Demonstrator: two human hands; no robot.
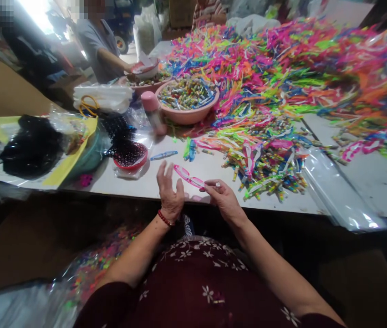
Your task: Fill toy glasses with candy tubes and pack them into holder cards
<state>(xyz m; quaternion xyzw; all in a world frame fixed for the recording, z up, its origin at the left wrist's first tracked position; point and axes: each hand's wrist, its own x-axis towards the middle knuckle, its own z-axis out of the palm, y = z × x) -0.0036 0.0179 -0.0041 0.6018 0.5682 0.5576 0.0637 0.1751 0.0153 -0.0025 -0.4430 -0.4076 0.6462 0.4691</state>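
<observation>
A pair of pink toy glasses frames (183, 172) is held over the table's front edge. My right hand (226, 200) pinches its right end between thumb and fingers. Beside its left end is my left hand (171, 193), fingers spread and apart, with nothing visible in it. Just beyond lie a similar blue frame-shaped piece (164, 155) and a small green and blue piece (190, 149). To the right of my hands, a heap of small banded tubes with colourful plastic parts (265, 168) spreads over the white table (142, 186).
A pink basin (188, 116) full of small tubes stands behind, beside a pink-capped bottle (152, 111). At left are a red dish (131, 157) and black plastic bag (31, 146). Clear bags (343, 191) overhang the front edge. Another person's arm (114, 61) is at back left.
</observation>
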